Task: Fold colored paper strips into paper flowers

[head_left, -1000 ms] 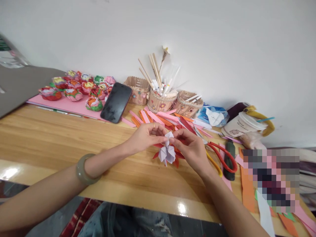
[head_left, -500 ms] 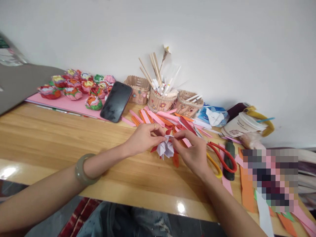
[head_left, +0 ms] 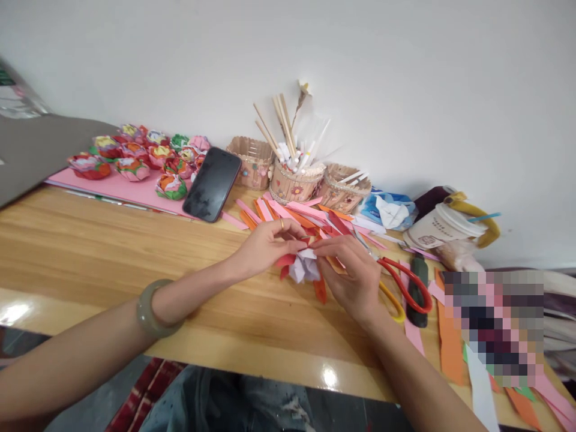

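A small folded paper piece (head_left: 305,267), pale lilac in front with red points behind and at its left, is held up over the wooden table between my two hands. My left hand (head_left: 265,245) pinches its upper left part between thumb and fingers. From the right, my right hand (head_left: 351,273) pinches the upper right edge. The fingertips of both hands nearly meet at its top and hide part of the red paper. Pink, orange and red paper strips (head_left: 270,211) lie just behind the hands.
Multicoloured paper flowers (head_left: 133,169) sit on pink sheets at left, with a black phone (head_left: 212,185) beside them. Decorated baskets (head_left: 297,185) line the wall. Red-handled scissors (head_left: 407,287), a dark green tool (head_left: 418,294) and a lidded paper cup (head_left: 443,227) are at right.
The lilac paper has turned slightly, and more red shows at its left and top. My left hand has shifted a little up and right, and my right fingers reach further over the top.
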`<action>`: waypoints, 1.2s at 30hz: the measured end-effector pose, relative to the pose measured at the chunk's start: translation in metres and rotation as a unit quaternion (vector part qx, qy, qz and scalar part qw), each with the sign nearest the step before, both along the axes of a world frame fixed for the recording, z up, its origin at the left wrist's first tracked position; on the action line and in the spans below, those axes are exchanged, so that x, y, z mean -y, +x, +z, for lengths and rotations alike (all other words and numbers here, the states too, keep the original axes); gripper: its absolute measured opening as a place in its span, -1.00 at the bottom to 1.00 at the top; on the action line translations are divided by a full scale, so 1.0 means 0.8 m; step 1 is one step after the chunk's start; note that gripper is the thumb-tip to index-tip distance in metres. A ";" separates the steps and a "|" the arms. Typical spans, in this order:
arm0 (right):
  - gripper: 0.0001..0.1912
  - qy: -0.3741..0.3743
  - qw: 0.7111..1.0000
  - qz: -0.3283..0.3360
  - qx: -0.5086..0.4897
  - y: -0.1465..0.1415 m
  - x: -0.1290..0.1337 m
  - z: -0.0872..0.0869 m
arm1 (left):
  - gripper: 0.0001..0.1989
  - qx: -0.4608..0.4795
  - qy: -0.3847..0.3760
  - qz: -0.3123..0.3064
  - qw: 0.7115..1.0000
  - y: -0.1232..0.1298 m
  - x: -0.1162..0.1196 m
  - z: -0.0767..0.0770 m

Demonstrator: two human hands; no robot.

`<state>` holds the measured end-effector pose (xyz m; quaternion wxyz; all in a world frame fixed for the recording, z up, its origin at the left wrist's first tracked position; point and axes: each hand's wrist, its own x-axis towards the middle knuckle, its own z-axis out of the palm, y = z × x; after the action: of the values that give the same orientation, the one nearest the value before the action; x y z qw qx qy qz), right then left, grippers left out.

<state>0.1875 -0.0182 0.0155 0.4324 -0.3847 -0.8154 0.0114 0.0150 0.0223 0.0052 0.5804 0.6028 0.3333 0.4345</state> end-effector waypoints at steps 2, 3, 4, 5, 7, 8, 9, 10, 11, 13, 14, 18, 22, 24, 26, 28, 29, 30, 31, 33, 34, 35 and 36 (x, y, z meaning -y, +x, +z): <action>-0.94 -0.035 0.997 -0.059 -0.035 -0.001 0.000 0.003 | -0.93 -0.006 0.058 0.046 0.997 -0.001 0.000 -0.003; -0.94 -0.078 0.992 -0.084 -0.057 -0.002 -0.001 0.006 | -0.94 -0.015 0.092 0.064 0.994 -0.002 0.001 -0.004; -0.90 -0.136 0.983 -0.096 -0.077 -0.003 -0.001 0.008 | -0.95 -0.029 0.130 0.077 0.988 -0.002 0.002 -0.005; -0.83 -0.203 0.971 -0.092 -0.092 -0.004 -0.001 0.010 | -0.96 -0.046 0.172 0.085 0.980 -0.003 0.002 -0.006; -0.72 -0.321 0.939 -0.056 -0.111 -0.006 -0.001 0.014 | -0.95 -0.085 0.257 0.093 0.958 -0.004 0.004 -0.007; -0.70 -0.361 0.924 -0.040 -0.120 -0.007 -0.001 0.015 | -0.93 -0.102 0.290 0.091 0.947 -0.004 0.005 -0.008; -0.70 -0.386 0.913 -0.029 -0.131 -0.008 -0.001 0.015 | -0.92 -0.116 0.313 0.090 0.938 -0.004 0.005 -0.008; -0.71 -0.401 0.905 -0.024 -0.143 -0.008 -0.001 0.016 | -0.91 -0.127 0.324 0.091 0.933 -0.003 0.006 -0.009; -0.72 -0.407 0.900 -0.022 -0.152 -0.009 -0.001 0.016 | -0.91 -0.135 0.324 0.095 0.932 -0.002 0.006 -0.010; -0.71 -0.407 0.898 -0.022 -0.163 -0.012 0.000 0.015 | -0.92 -0.140 0.300 0.114 0.937 0.000 0.006 -0.012; -0.71 -0.405 0.899 -0.021 -0.165 -0.013 0.000 0.014 | -0.93 -0.138 0.284 0.124 0.941 0.000 0.007 -0.013; -0.68 -0.390 0.906 -0.025 -0.161 -0.018 0.002 0.012 | -0.96 -0.112 0.226 0.152 0.956 0.003 0.009 -0.014; -0.67 -0.375 0.913 -0.034 -0.158 -0.020 0.003 0.009 | -0.95 -0.087 0.172 0.171 0.966 0.005 0.011 -0.015; -0.68 -0.370 0.915 -0.041 -0.153 -0.021 0.003 0.008 | -0.95 -0.062 0.144 0.174 0.972 0.007 0.011 -0.015; -0.68 -0.365 0.918 -0.051 -0.147 -0.021 0.003 0.006 | -0.94 -0.033 0.118 0.172 0.977 0.008 0.011 -0.015; -0.68 -0.357 0.920 -0.060 -0.147 -0.022 0.003 0.004 | -0.93 -0.011 0.106 0.176 0.979 0.009 0.011 -0.015; -0.68 -0.354 0.921 -0.064 -0.148 -0.022 0.003 0.002 | -0.93 -0.004 0.102 0.178 0.979 0.010 0.012 -0.015; -0.68 -0.351 0.922 -0.068 -0.149 -0.023 0.004 0.000 | -0.93 -0.001 0.099 0.182 0.978 0.010 0.012 -0.015; -0.68 -0.348 0.923 -0.073 -0.149 -0.024 0.004 -0.002 | -0.94 0.000 0.095 0.187 0.978 0.011 0.013 -0.015; -0.69 -0.339 0.927 -0.083 -0.140 -0.026 0.005 -0.005 | -0.94 0.005 0.085 0.195 0.977 0.011 0.013 -0.017; -0.69 -0.331 0.930 -0.088 -0.134 -0.026 0.006 -0.006 | -0.93 0.008 0.082 0.198 0.977 0.011 0.012 -0.019; -0.70 -0.323 0.933 -0.091 -0.127 -0.026 0.007 -0.007 | -0.93 0.014 0.079 0.201 0.976 0.011 0.011 -0.020; -0.71 -0.316 0.936 -0.094 -0.121 -0.026 0.008 -0.006 | -0.93 0.024 0.075 0.204 0.976 0.011 0.009 -0.020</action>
<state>0.1671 -0.0244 0.0104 0.3832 -0.5720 -0.6714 0.2741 0.0236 0.0147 -0.0111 0.4398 0.5536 0.4020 0.5819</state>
